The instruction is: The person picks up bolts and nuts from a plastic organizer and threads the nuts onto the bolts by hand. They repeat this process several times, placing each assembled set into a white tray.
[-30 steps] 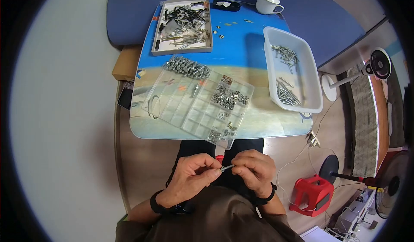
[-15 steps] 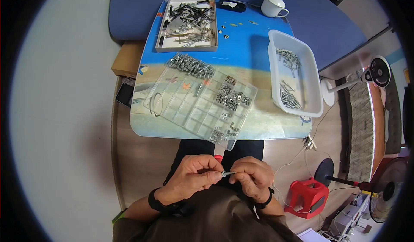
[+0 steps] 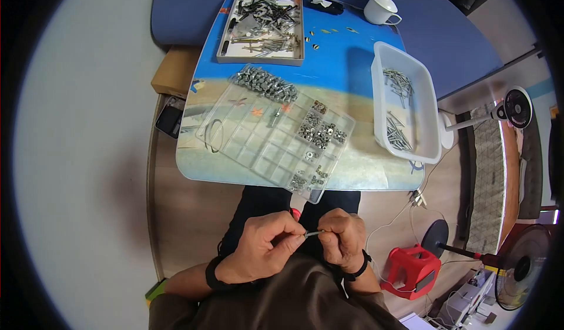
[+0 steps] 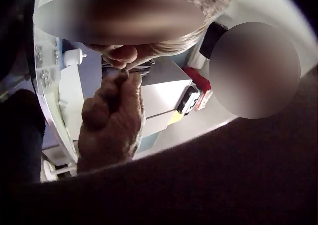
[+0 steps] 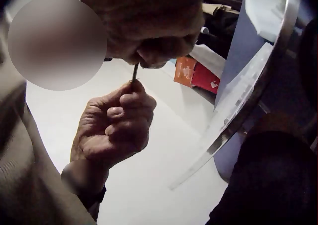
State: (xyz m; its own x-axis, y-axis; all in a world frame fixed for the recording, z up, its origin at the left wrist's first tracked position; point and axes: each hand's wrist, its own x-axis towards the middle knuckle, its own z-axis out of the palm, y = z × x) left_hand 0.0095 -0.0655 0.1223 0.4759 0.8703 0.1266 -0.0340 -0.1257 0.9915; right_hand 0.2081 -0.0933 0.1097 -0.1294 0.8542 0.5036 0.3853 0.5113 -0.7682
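Observation:
Over the lap, a slim metal screw (image 3: 314,233) runs between both hands' fingertips. My left hand (image 3: 267,246) pinches its left end between thumb and forefinger, covering that end. At the other end, the right hand (image 3: 342,240) holds the tip with thumb and curled fingers. The right wrist view shows the screw's bare shank (image 5: 135,72) upright between the two hands. On the table in front lies a clear divided organizer box (image 3: 258,148), its far corner filled with bolts (image 3: 266,84) and its right-hand compartments holding nuts (image 3: 322,136) and other small hardware.
A shallow cardboard tray (image 3: 261,61) of black and silver screws sits at the table's far left. To the right stands a white plastic bin (image 3: 382,95) with long screws (image 3: 397,131). A lidded white cup (image 3: 380,9) is at the back; a red stool (image 3: 411,271) stands on the floor.
The head view has shifted, so the table's things sit slightly further right. Both hands keep the screw between them; the round piece seen by the left fingertips is now mostly covered.

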